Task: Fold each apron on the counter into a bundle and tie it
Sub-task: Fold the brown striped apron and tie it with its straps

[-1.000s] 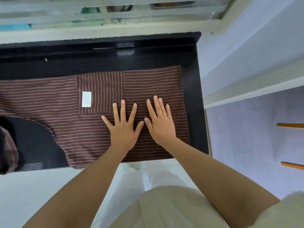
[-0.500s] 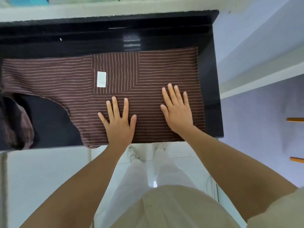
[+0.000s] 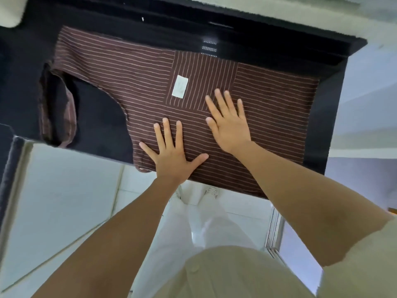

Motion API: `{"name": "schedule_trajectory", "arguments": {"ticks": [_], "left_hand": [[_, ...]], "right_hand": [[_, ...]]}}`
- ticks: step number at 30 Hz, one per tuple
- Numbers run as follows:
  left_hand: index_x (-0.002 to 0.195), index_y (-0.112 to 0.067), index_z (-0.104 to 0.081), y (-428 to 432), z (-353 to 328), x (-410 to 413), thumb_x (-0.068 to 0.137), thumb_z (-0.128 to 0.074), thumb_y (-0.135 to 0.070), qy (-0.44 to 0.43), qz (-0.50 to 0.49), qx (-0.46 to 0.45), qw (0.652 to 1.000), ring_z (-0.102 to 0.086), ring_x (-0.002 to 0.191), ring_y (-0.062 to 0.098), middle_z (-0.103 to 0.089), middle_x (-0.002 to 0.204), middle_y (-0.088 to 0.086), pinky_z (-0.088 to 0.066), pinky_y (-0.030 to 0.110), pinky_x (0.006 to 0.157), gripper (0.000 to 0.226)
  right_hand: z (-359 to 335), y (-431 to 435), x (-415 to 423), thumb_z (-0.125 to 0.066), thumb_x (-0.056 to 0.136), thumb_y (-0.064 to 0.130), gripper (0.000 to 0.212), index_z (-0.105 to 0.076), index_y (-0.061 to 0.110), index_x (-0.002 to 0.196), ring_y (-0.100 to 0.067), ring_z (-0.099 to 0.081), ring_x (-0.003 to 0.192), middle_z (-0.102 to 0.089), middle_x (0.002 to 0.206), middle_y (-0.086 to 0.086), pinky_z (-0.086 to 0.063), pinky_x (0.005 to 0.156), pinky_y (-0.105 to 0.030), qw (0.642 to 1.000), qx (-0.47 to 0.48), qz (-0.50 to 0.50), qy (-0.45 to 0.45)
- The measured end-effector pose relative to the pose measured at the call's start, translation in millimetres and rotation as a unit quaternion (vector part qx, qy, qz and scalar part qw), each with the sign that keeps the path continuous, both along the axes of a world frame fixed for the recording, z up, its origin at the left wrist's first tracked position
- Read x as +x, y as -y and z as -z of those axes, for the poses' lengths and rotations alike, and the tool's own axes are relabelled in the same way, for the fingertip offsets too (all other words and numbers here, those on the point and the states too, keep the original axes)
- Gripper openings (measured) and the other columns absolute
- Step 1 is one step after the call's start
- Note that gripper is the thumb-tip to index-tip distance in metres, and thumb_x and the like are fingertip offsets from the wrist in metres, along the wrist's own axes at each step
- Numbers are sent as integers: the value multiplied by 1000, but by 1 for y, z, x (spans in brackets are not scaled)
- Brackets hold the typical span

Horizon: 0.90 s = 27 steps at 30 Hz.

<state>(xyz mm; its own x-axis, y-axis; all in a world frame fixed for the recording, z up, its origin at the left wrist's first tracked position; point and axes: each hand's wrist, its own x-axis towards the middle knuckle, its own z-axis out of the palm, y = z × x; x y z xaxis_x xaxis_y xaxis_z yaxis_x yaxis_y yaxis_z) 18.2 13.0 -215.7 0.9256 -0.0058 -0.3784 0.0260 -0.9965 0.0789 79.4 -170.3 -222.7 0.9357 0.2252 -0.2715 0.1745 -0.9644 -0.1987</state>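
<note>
A brown apron [image 3: 268, 117] with thin pale stripes lies spread flat on the black counter [image 3: 320, 134]. A pocket panel with vertical stripes carries a white label [image 3: 180, 88]. My left hand [image 3: 171, 154] presses flat on the apron's near edge, fingers spread. My right hand [image 3: 228, 123] lies flat on the cloth just right of it, fingertips on the pocket's lower corner. The apron's neck strap [image 3: 57, 108] loops out on the counter at the left.
The counter ends in a raised black back ledge [image 3: 236, 33] and a right edge beside a pale wall [image 3: 369, 87]. White floor tiles [image 3: 64, 201] and my legs and shoes [image 3: 211, 191] show below the counter's front edge.
My right hand has slid left across the apron and now lies close to my left hand. The view has tilted and moved left, bringing the neck strap into sight.
</note>
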Motion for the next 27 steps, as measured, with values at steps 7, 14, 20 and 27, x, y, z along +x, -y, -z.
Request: {"name": "schedule_trajectory", "arguments": {"ticks": [7, 14, 20, 27], "left_hand": [[151, -28, 21, -1, -7, 7, 75, -17, -89, -46, 8, -31, 998, 28, 145, 30, 30, 158, 4, 23, 66, 100, 105], [127, -14, -59, -67, -30, 22, 90, -51, -17, 151, -7, -284, 947, -48, 123, 23, -58, 132, 4, -32, 44, 111, 37], [125, -7, -53, -177, -35, 26, 77, -58, -21, 249, -227, -127, 933, -42, 118, 36, -46, 132, 16, -33, 46, 99, 50], [143, -5, -34, -293, -42, 62, 70, -76, -59, 64, -258, -87, 960, -40, 125, 39, -42, 137, 18, -31, 49, 106, 99]], "right_hand": [[-25, -30, 28, -21, 105, 41, 63, 0, 13, 157, -25, 9, 151, 9, 164, -10, 0, 123, -47, 999, 23, 45, 7], [-33, -96, -12, -39, 103, 26, 44, -43, 17, 146, -20, -43, 134, -46, 148, -3, -36, 110, -39, 973, 229, -33, -6], [-45, -154, 18, -51, 94, 23, 29, -59, 16, 121, -25, -50, 114, -54, 123, -6, -42, 96, -41, 987, 70, 136, 48], [-47, -268, 43, -56, 91, 15, 39, -54, 14, 130, -26, -47, 119, -50, 133, -7, -43, 98, -39, 979, 150, 131, 49]]}}
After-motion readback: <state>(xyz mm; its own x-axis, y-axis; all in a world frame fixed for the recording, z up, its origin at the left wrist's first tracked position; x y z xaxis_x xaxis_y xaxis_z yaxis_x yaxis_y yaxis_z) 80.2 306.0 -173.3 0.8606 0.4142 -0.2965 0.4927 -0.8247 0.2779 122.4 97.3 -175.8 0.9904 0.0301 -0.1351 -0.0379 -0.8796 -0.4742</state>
